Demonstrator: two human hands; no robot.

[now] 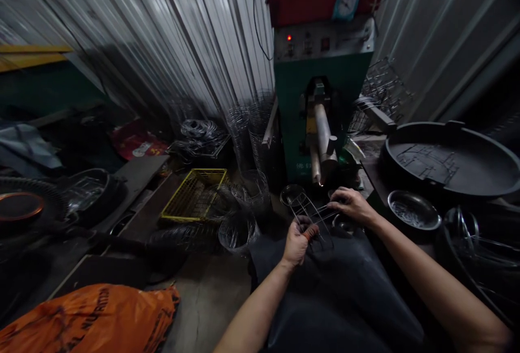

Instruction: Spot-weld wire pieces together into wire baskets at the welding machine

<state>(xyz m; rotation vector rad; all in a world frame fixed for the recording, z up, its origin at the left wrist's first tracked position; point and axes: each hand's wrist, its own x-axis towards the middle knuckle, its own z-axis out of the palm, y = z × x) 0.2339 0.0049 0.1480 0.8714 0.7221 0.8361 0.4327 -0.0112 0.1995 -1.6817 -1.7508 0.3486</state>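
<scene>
A wire frame (307, 205) made of thin metal rods is tilted over my lap, below the green machine's welding arms. My left hand (299, 240) is closed round its lower part, with the thumb across the rods. At its right side, my right hand (352, 205) pinches thin rods of the frame; the fingertips partly hide the grip. Just above the hands are the metal arms (324, 131) of the spot-welding machine (290, 104), their tips close together. A dark apron (341, 288) covers my lap beneath the frame.
Wire rings (239, 231) and a yellow crate (174, 216) stand to the left. On the right are a large round black tray (479, 174), a metal bowl (430, 220) of small pieces and a tub (450, 250) of bent wire. An orange bag (101, 315) lies at front left.
</scene>
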